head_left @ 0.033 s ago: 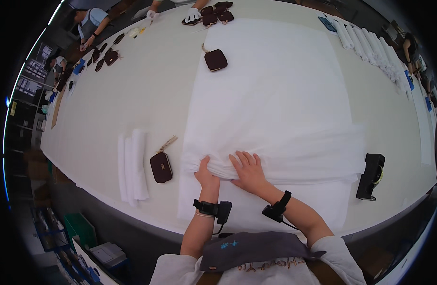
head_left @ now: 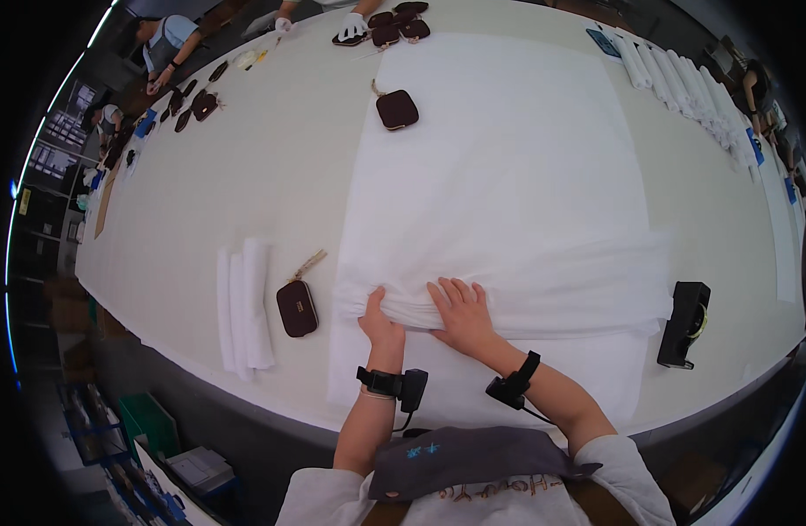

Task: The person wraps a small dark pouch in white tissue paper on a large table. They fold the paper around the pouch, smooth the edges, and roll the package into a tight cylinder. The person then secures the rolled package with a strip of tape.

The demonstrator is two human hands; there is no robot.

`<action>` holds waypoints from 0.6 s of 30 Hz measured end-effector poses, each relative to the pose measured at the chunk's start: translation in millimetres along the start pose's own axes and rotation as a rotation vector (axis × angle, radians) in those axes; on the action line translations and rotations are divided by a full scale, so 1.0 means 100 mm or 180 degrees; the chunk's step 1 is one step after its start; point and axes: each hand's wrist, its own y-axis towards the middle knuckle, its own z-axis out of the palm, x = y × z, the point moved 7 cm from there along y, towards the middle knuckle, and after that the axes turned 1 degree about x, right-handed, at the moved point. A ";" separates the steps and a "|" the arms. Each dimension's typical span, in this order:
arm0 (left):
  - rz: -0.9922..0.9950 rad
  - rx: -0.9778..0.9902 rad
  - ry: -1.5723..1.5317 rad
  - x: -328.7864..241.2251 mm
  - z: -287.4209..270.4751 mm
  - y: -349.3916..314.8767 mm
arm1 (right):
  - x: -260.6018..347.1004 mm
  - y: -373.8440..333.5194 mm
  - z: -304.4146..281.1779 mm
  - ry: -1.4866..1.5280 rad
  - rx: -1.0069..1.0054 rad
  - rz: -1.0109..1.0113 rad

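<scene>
A thin, soft white sheet point(head_left: 578, 294) lies gathered in a crosswise band in front of me. I cannot tell whether it is tissue paper or cloth. At the band's left part my left hand point(head_left: 382, 322) grips the bunched folds, its thumb on top and its other fingers mostly hidden. Just to the right, my right hand point(head_left: 463, 317) rests flat on the band with its fingers spread. Larger white sheets point(head_left: 508, 140) stretch beneath and beyond it. Left of my hands lies a dark brown zipped pouch point(head_left: 297, 309) with a tassel; a similar pouch point(head_left: 397, 110) lies farther away on the sheets.
White rolls point(head_left: 245, 307) lie left of the near pouch. A black tape dispenser point(head_left: 684, 324) stands to the right. More white rolls point(head_left: 675, 83) and a phone point(head_left: 603, 42) lie at the far right. Across the table point(head_left: 271, 167), a white-gloved hand point(head_left: 352, 27) touches more pouches.
My right hand has shifted slightly to the right along the gathered sheet. My left hand stays in place on the folds.
</scene>
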 end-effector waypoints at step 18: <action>0.3234 0.3804 0.6558 -0.06 0.98 -1.10 | -0.42 -0.21 0.13 -0.0064 -0.0003 0.0087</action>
